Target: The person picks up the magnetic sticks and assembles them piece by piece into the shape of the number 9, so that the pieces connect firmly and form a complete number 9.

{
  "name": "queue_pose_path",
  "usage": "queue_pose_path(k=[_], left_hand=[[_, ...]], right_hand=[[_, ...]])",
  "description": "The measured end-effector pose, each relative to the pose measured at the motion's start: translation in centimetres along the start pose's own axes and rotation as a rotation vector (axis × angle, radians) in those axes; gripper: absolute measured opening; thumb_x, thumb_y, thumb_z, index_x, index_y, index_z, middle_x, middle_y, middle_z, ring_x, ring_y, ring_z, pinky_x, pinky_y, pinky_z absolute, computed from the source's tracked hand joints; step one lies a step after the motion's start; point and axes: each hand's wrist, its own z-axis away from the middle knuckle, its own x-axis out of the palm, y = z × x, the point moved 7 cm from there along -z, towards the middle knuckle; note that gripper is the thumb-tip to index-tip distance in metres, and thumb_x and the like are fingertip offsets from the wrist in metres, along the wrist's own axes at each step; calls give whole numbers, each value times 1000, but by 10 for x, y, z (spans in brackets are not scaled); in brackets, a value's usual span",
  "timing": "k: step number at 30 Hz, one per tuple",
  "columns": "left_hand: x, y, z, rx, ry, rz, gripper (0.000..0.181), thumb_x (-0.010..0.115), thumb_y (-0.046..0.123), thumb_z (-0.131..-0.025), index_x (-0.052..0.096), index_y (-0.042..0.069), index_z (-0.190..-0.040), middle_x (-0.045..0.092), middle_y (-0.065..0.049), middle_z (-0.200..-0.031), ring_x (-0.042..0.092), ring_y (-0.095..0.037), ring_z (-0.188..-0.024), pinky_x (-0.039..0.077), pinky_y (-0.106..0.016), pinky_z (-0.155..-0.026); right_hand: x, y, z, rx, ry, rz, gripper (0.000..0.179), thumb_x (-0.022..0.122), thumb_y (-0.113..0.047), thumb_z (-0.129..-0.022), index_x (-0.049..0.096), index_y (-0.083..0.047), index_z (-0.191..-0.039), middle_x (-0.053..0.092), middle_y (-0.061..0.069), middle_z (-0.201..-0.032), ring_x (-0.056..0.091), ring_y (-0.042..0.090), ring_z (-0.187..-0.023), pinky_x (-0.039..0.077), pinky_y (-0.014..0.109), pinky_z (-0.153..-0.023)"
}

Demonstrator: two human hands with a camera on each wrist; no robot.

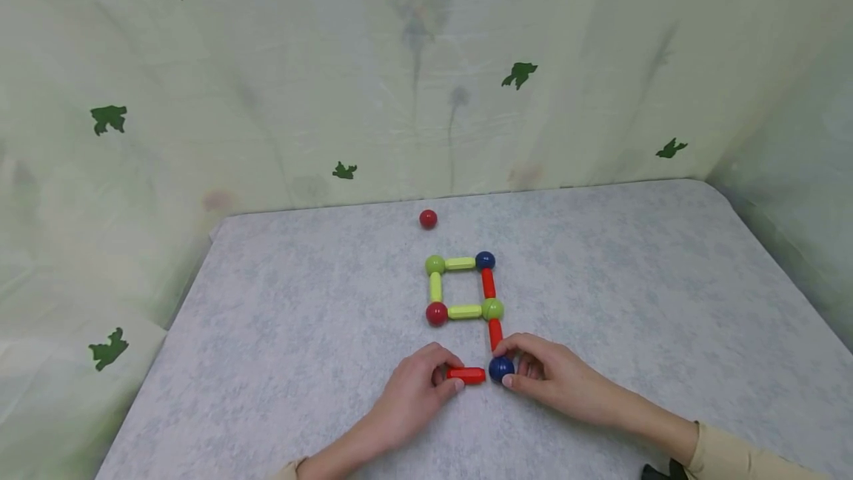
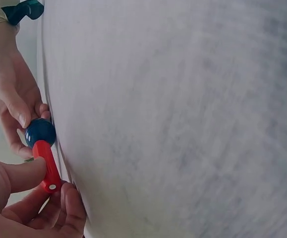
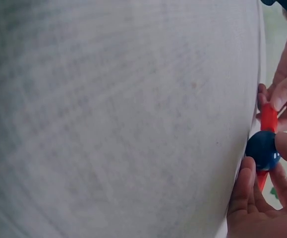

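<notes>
My left hand point(image 1: 416, 391) pinches a short red magnetic rod point(image 1: 469, 375) between thumb and fingers, its free end pointing right. Just past that end is a blue ball point(image 1: 501, 370), with a slim gap showing in the head view. Thumb and fingertips of my right hand point(image 1: 566, 382) grip this ball. A second red rod point(image 1: 495, 333) runs from the ball up to a green ball point(image 1: 492, 309), the near right corner of a square. In the left wrist view, the held rod point(image 2: 45, 161) has a pale round tip and overlaps the ball point(image 2: 40, 132).
The square's other corners are a red ball point(image 1: 436, 313), a green ball point(image 1: 435, 265) and a blue ball point(image 1: 485, 261). Yellow-green rods point(image 1: 464, 312) and a red rod point(image 1: 489, 284) form its sides. A loose red ball point(image 1: 429, 218) lies near the table's point(image 1: 300, 280) far edge.
</notes>
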Motion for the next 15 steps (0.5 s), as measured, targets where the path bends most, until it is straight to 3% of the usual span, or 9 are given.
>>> queue_pose_path(k=[15], left_hand=[[1,0,-6,-25,0,45,16,73,13,-89,70,16,-104,55,7,-82,51,-12,-68,42,-25,-60]], right_hand=[[0,1,0,2,4,5,28,69,-37,-93,59,-32,-118,61,-4,-90,57,15,-77,48,27,-65]])
